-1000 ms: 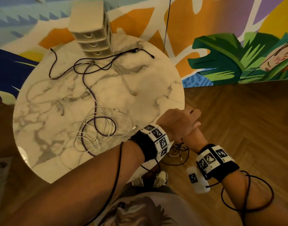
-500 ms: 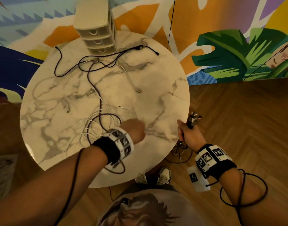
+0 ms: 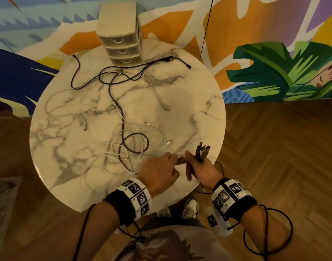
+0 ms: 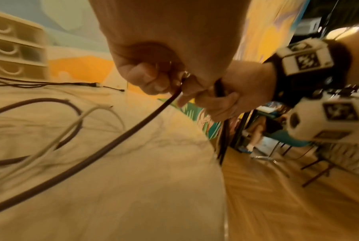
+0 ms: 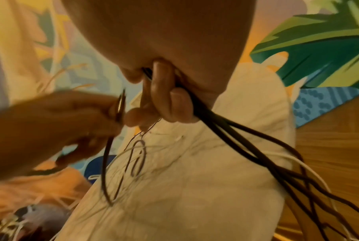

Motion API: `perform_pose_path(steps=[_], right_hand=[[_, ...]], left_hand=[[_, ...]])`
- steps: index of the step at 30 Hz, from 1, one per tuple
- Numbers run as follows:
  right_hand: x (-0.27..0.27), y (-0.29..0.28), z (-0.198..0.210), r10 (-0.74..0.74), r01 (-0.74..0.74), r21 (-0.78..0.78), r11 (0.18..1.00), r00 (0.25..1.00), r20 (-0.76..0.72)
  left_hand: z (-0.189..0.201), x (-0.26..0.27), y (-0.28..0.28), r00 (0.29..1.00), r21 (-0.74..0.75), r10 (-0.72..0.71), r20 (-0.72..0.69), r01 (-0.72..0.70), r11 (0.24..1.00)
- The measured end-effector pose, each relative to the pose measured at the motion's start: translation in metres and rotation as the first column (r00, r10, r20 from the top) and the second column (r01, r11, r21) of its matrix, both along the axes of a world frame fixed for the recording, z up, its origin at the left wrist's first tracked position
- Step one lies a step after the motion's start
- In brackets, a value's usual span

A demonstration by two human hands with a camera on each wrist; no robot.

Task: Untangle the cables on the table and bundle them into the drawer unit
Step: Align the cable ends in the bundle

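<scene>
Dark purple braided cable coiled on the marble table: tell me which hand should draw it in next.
Left. The left hand already pinches the dark purple braided cable beside the coil, while the right hand is full, gripping a bunch of gathered dark cables.

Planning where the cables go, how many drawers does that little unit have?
3, stacked in the drawer unit at the table's far edge: top, middle, bottom. All look closed.

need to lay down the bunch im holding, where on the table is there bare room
The right side of the table is bare marble, between the white plug and the rim. The left edge, beyond the thin white cable, is also bare. The cable tangle crowds the near middle; dark cables crowd the drawer unit.
</scene>
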State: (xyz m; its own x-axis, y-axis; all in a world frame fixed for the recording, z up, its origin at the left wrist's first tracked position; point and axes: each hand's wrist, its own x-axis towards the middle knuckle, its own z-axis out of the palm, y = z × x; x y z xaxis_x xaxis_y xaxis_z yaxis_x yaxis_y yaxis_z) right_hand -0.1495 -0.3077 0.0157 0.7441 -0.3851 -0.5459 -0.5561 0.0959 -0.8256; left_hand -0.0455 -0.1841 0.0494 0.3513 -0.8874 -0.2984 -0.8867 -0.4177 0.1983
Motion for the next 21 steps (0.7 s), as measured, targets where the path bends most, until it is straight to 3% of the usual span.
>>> perform_pose_path(steps=[3,6,8,10,15,18,21], right_hand=[[0.007,0.008,0.01,-0.021,0.021,-0.011,1.0,0.998,0.059],[0.01,0.009,0.024,-0.125,0.119,0.052,0.992,0.981,0.15],[0.013,0.012,0.023,-0.117,0.117,0.008,0.993,0.979,0.168],[0.016,0.012,0.017,-0.123,0.133,-0.056,0.99,0.981,0.148],[0.022,-0.019,0.023,-0.349,0.363,-0.092,0.927,0.927,0.139],[0.018,-0.052,0.034,-0.521,0.545,-0.064,0.836,0.824,0.222],[0.014,-0.075,0.038,-0.573,0.614,-0.118,0.78,0.778,0.257]], left_hand=[[0.007,-0.011,-0.008,0.996,-0.085,0.073,-0.047,-0.077,0.993],[0.004,-0.008,-0.008,0.977,-0.084,0.117,-0.18,-0.134,0.987],[0.0,-0.006,-0.007,0.965,-0.088,0.127,-0.23,-0.151,0.985],[-0.01,-0.004,-0.003,0.937,-0.077,0.189,-0.294,-0.22,0.972],[-0.063,0.011,0.05,0.843,0.064,0.364,-0.395,-0.37,0.927],[-0.071,0.057,0.075,0.805,-0.064,0.492,-0.332,-0.539,0.84],[-0.047,0.108,0.063,0.838,-0.312,0.526,-0.143,-0.542,0.78]])
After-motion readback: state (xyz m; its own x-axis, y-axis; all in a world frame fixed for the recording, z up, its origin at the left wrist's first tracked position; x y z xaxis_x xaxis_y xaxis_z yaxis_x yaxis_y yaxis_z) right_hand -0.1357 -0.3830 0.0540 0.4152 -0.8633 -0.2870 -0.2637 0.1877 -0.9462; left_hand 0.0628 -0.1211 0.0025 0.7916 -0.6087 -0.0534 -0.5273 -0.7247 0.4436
